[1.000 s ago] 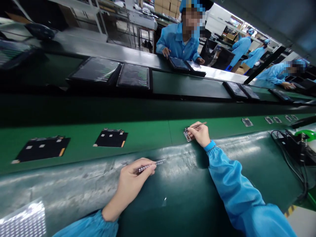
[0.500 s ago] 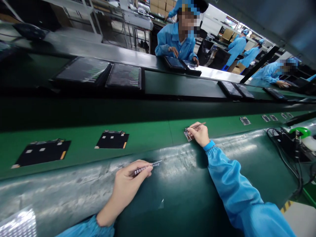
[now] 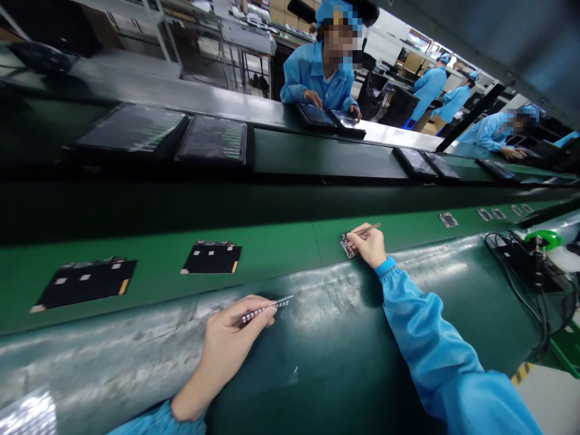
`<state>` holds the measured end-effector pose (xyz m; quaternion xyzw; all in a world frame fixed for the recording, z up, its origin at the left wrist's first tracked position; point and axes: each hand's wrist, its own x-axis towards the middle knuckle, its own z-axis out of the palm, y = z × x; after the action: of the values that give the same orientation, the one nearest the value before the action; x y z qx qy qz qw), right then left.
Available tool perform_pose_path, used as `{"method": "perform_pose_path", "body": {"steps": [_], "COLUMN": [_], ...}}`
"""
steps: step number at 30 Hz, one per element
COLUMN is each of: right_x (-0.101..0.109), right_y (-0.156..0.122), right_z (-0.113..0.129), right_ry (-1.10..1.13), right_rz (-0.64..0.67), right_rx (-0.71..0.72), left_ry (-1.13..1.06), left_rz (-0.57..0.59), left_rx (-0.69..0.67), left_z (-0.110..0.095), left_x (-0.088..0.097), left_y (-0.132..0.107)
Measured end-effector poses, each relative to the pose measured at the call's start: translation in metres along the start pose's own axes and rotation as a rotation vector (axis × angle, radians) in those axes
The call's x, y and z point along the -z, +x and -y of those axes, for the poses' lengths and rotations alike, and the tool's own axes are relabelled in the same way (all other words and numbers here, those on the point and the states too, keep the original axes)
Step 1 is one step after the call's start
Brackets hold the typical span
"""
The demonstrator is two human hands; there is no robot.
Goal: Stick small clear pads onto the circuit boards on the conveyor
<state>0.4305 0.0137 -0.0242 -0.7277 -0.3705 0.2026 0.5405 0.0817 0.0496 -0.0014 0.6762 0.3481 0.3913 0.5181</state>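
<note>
Head cam view, looking down my bench: my right hand [image 3: 367, 246] sits at about 1 o'clock, pinching slim tweezers [image 3: 369, 229] with the tips down at a small circuit board [image 3: 347, 246] on the green conveyor belt [image 3: 276, 244]. The heel of that hand looks planted on the belt edge, probably to keep the tips steady on something that tiny, and my blue sleeve [image 3: 428, 338] runs back along the worktop [image 3: 326, 368]. My hands are well apart. The left hand [image 3: 224, 338], at about 7 o'clock, rests low on the mat, pinching a thin metal strip [image 3: 265, 310] dotted with pale squares, though I can't tell exactly what it is. Black boards [image 3: 211, 258] wait on the belt at about 11 o'clock.
</note>
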Motion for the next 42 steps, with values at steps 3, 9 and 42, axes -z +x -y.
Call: {"method": "perform_pose_path", "body": {"steps": [3, 9, 42], "right_x": [0.003, 0.008, -0.147], "right_y": [0.001, 0.002, -0.056], "right_z": [-0.001, -0.002, 0.073], "right_ry": [0.018, 0.014, -0.651], "right_rz": [-0.011, -0.039, 0.539], "right_rx": [0.003, 0.012, 0.643], "left_ry": [-0.007, 0.000, -0.225], "left_rz": [-0.001, 0.012, 0.010], "left_rx": [-0.005, -0.012, 0.124], "left_z": [0.001, 0.003, -0.010], "left_x": [0.000, 0.000, 0.006], "left_y": [0.000, -0.001, -0.031]}}
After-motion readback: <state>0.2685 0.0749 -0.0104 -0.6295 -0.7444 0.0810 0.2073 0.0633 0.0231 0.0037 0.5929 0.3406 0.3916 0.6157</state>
